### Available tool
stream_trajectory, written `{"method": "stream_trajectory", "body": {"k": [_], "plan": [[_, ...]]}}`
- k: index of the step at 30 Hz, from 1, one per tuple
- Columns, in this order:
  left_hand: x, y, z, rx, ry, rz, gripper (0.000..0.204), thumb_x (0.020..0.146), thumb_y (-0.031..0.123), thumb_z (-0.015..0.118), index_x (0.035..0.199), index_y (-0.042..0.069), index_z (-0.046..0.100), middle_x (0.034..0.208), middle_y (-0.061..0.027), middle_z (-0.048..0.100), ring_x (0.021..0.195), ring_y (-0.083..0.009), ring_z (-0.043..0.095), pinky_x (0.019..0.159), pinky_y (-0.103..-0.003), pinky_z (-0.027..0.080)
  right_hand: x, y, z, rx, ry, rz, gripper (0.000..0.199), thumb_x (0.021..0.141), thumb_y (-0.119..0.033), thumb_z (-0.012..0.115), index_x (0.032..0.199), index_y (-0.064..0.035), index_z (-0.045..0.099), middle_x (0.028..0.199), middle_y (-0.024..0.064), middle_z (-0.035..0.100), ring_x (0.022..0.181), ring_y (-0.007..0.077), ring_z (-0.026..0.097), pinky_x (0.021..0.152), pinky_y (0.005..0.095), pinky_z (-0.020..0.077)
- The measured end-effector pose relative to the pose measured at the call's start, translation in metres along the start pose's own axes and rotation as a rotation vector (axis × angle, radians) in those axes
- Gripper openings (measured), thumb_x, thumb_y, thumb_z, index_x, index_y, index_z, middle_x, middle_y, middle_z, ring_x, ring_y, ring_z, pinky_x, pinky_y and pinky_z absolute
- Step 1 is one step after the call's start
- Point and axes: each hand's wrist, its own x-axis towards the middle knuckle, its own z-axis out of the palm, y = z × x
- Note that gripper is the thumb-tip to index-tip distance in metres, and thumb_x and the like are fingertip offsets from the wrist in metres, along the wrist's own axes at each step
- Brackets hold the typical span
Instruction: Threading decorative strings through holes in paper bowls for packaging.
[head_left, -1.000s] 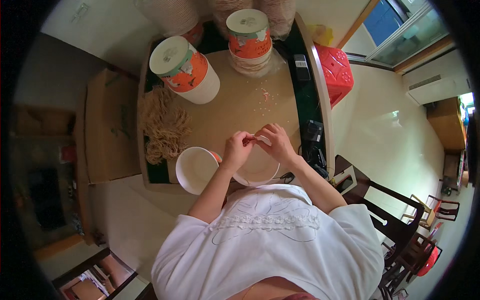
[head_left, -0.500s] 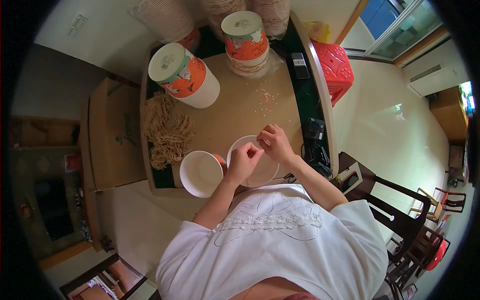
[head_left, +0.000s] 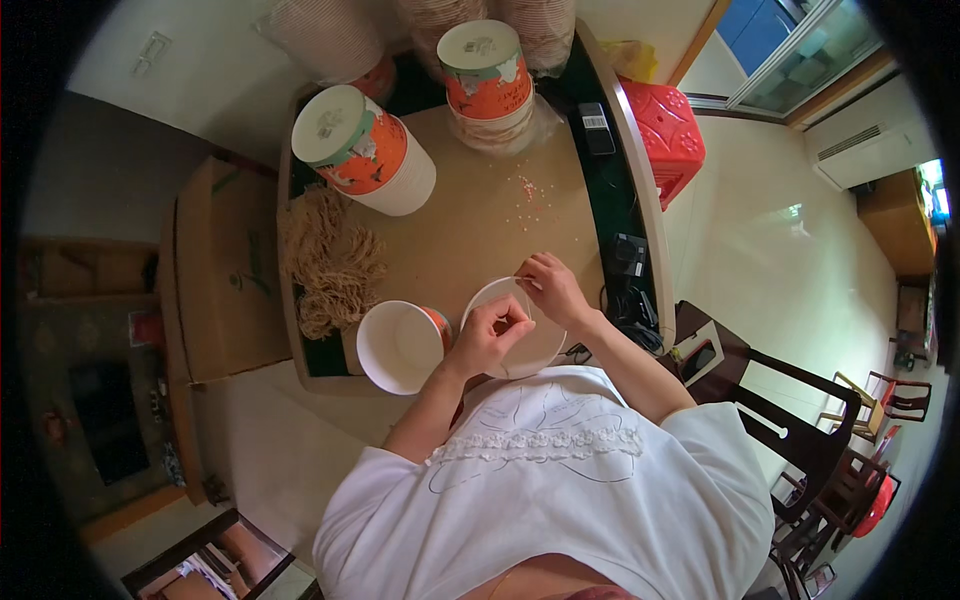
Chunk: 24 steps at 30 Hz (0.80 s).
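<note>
A white paper bucket [head_left: 538, 348] stands open at the table's near edge, with both my hands over its mouth. My left hand [head_left: 488, 332] is curled above the left of the opening, thumb and forefinger pinched together. Whatever it pinches is too small to make out. At the far rim, my right hand [head_left: 553, 290] has its fingertips pressed together; what lies in them is hidden. A second paper bucket [head_left: 398, 350], white inside with some orange outside, stands just left of my left forearm. Beyond it lies a heap of brown twisted paper strings [head_left: 335, 270].
Upside-down stacks of orange and white buckets, a left stack [head_left: 375, 155] and a far stack [head_left: 485, 80], stand across the table. Small pink and white bits [head_left: 530, 195] lie scattered. Black devices [head_left: 597, 130] line the right edge. A cardboard box [head_left: 225, 270] stands left; a red stool [head_left: 662, 135] right.
My left hand has drawn back toward me, so its fingertips are now apart from my right hand's. My right hand stays near the bucket's far rim.
</note>
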Motion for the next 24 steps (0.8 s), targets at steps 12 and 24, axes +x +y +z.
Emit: {"method": "stream_trajectory", "body": {"k": [12,24], "plan": [[0.009,-0.013,0.0,-0.215,0.264,-0.204,0.011,0.09,0.015,0.059,0.088,0.006,0.065,0.066,0.0095,0.05,0.053,0.001,0.037,0.047,-0.016,0.027,-0.002,-0.001,-0.003,-0.039,0.081,0.103,0.01,0.077,-0.007,0.064,0.087,-0.0058,0.061,0.082,0.0121,0.058,0.081,0.0311,0.056,0.07,0.0387,0.0467],[0.021,-0.008,0.007,-0.079,0.27,0.048,0.013,0.087,0.011,0.06,0.086,0.0,0.065,0.07,0.0034,0.059,0.062,-0.003,0.048,0.055,-0.02,0.039,0.004,-0.013,-0.011,-0.117,0.066,-0.034,0.012,0.073,-0.005,0.064,0.085,-0.0072,0.064,0.081,0.0114,0.058,0.077,0.0313,0.057,0.067,0.039,0.0473]]}}
